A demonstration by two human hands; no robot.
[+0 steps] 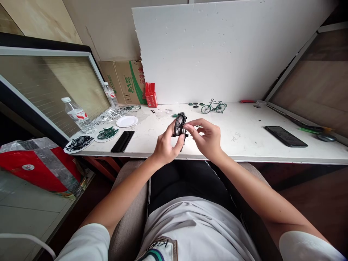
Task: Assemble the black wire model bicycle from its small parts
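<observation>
My left hand [166,145] grips a small black model bicycle part with a spoked wheel [179,125], held up over the front edge of the white table [244,145]. My right hand [206,137] pinches at the same part from the right, fingertips touching it beside the wheel. A finished green model bicycle [214,106] stands at the back of the table. Several small dark green parts [195,105] lie left of it.
A black phone [122,141] lies front left, another phone [286,136] at the right. White plates with green [107,133] and black [78,143] parts, an empty plate [127,121], water bottles [78,116], a red box [151,96] and a cardboard carton [127,81] sit at the left.
</observation>
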